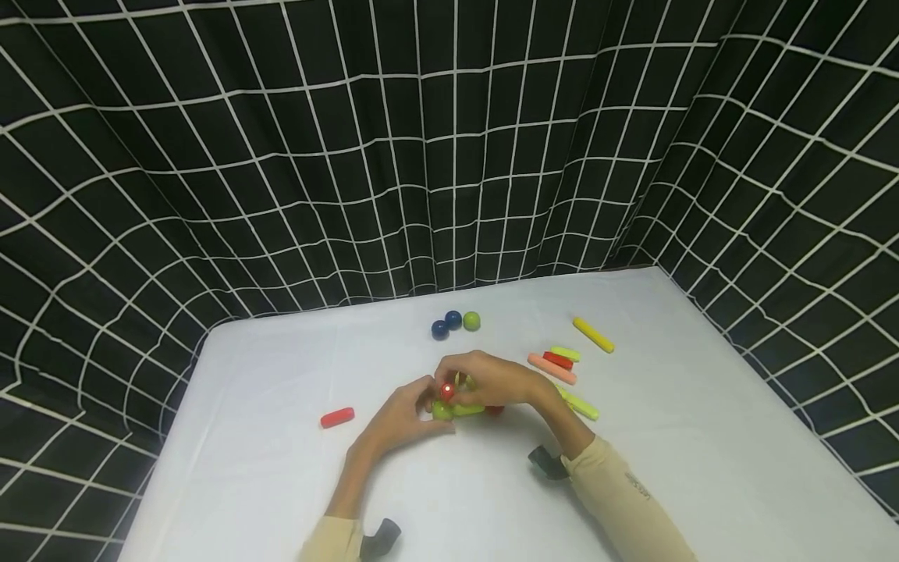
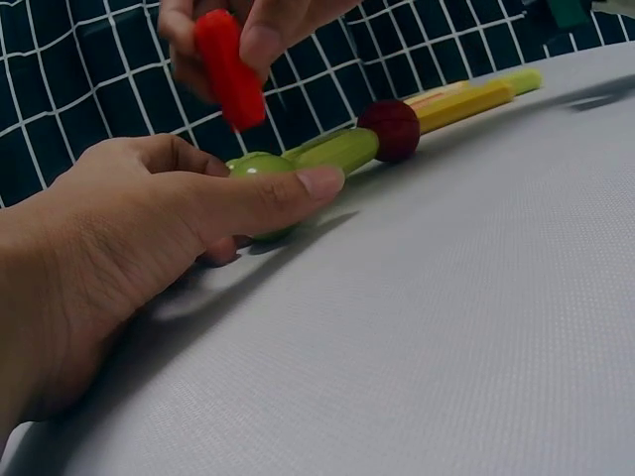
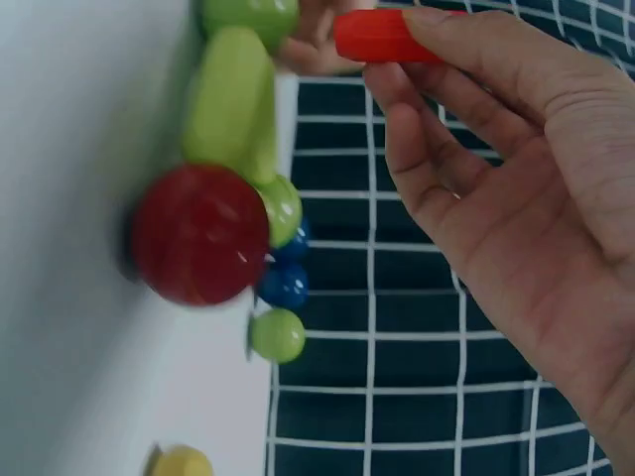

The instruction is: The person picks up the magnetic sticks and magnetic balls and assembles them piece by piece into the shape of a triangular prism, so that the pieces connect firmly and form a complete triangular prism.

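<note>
One white table (image 1: 267, 484), its near edge cut off by the frame. One right hand (image 1: 493, 380), pinching a short red stick (image 2: 229, 67) above mid-table; one left hand (image 1: 402, 415), curled round a green ball (image 1: 442, 411) just below that stick, the far fingers largely hidden. One yellow stick (image 1: 593, 334), toward the far right corner; one dark red ball (image 3: 198, 235), mostly covered by the right hand in the head view; two blue balls (image 1: 453, 320), near the far edge.
</note>
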The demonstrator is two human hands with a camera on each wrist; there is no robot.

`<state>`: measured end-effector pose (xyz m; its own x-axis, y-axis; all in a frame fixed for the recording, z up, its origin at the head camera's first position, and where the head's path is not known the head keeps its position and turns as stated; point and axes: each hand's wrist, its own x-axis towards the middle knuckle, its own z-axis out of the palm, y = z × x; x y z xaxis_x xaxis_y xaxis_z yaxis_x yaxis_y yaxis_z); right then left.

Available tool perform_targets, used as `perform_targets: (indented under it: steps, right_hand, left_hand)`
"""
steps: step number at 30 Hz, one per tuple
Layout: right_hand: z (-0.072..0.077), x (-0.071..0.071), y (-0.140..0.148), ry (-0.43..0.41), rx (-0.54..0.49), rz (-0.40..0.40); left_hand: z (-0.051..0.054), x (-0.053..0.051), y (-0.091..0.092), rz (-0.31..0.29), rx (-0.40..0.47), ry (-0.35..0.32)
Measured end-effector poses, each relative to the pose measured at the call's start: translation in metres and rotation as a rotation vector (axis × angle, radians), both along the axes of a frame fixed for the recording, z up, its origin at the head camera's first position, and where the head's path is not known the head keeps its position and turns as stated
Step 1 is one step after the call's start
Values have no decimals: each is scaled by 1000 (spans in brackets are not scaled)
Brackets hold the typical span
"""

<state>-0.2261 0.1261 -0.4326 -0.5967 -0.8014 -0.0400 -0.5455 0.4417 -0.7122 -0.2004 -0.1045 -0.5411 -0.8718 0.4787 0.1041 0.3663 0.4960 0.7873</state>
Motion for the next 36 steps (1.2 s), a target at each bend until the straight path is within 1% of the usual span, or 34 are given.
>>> perform_targets:
  steps: [4, 8, 15, 17, 20, 22, 24, 27, 29, 31, 33, 34, 36]
  right_hand:
    - [-3, 3, -7, 9, 23, 23]
    - [-4, 3, -10, 3, 38, 22]
    - [-4, 4, -11, 1, 38, 44]
    - [-1, 4, -10, 3, 39, 42]
    - [2, 3, 0, 0, 39, 10]
    - [7, 1, 10, 8, 58, -42]
    - [12, -2, 24, 29, 95, -117]
    - [18, -6, 48, 79, 206, -277]
    - [18, -10, 65, 119, 304, -382]
    - [15, -13, 82, 158, 402, -467]
    - [10, -17, 97, 183, 486, -529]
    - [6, -19, 103, 189, 516, -553]
    - [1, -22, 113, 170, 564, -585]
  left_hand:
    - [2, 1, 1, -5, 16, -2]
    - [2, 1, 1, -10, 25, 9]
    - [4, 1, 1, -5, 20, 17]
    - [4, 2, 0, 6, 20, 15]
    - [4, 2, 0, 15, 16, 14]
    - [5, 2, 0, 14, 13, 11]
    - [4, 1, 1, 6, 5, 18]
    - [3, 0, 1, 7, -8, 26]
    - [1, 0, 1, 11, -16, 28]
    - [1, 0, 1, 10, -18, 24]
    - [1, 0, 1, 4, -14, 21]
    - [1, 0, 2, 4, -12, 18]
    - [0, 0, 2, 3, -7, 17]
